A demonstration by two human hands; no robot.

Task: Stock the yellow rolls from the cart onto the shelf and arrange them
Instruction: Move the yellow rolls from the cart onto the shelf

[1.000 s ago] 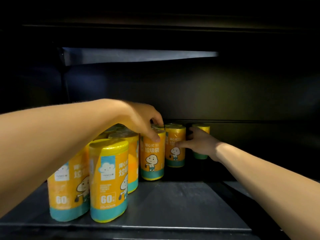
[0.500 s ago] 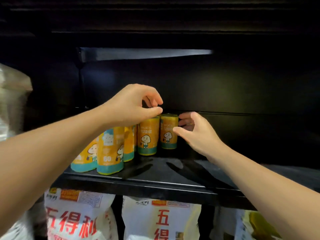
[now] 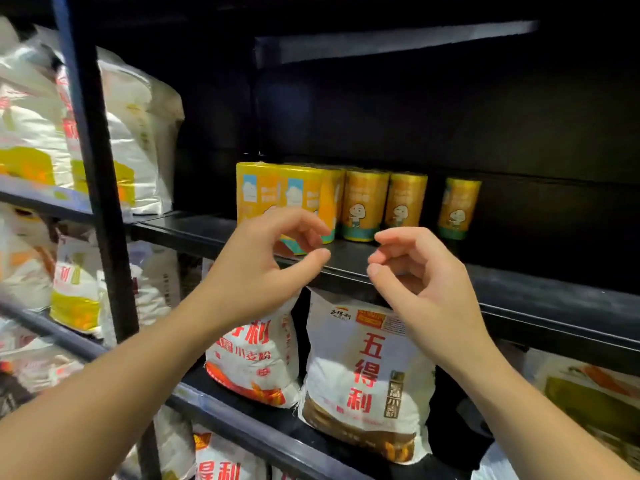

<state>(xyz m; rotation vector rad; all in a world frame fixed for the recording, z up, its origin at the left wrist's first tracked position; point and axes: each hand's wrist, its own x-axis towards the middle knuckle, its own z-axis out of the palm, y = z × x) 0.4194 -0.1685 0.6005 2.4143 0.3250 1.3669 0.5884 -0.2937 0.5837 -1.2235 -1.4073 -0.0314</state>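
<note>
Black metal shelf [image 3: 519, 296] is shown above white flour sacks [image 3: 367, 368]. Yellow rolls [image 3: 367, 202] are stood upright in a cluster on its left part, with one lone roll [image 3: 459, 207] apart to the right. Left hand [image 3: 256, 268] and right hand [image 3: 426, 282] are held near, fingers [image 3: 301, 220] loosely curled, gripping nothing.

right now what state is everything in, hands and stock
left hand, empty, fingers loosely curled, touching nothing
right hand, empty, fingers loosely curled too
grouped yellow rolls, upright, packed together on the shelf
lone yellow roll, upright, apart right of the group
flour bags, standing one level below
</note>
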